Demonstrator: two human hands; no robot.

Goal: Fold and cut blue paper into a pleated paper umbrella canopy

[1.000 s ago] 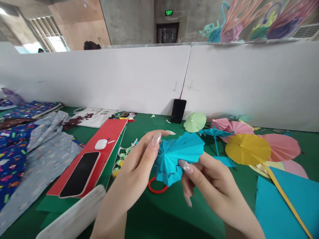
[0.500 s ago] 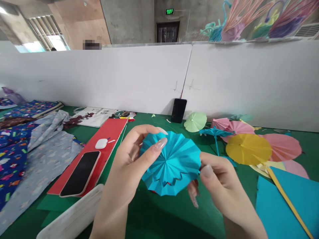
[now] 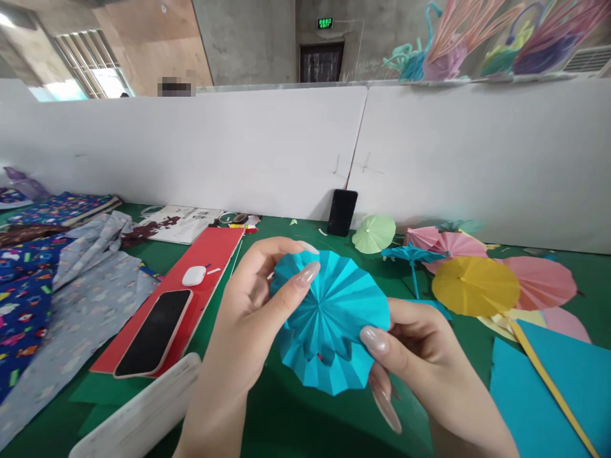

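Between my two hands is a pleated blue paper umbrella canopy (image 3: 334, 299), its folds fanning out from a centre point. A second pleated blue layer shows below its lower edge, with a speck of red between the two. My left hand (image 3: 272, 292) pinches the upper left rim, thumb on top and fingers behind. At the right rim my right hand (image 3: 405, 343) grips the paper between thumb and forefinger, its other fingers hanging below. What lies under the canopy is hidden.
Finished paper umbrellas, green (image 3: 375, 234), blue (image 3: 413, 254) and yellow (image 3: 475, 286), stand to the right near blue sheets (image 3: 568, 369). A phone (image 3: 155, 334) lies on a red board (image 3: 210, 254) at left. Another phone (image 3: 342, 212) leans on the white partition (image 3: 214, 146).
My right thumb has moved left onto the top of the canopy's right rim. The lower blue layer now shows more below the upper one. My left hand keeps its pinch.
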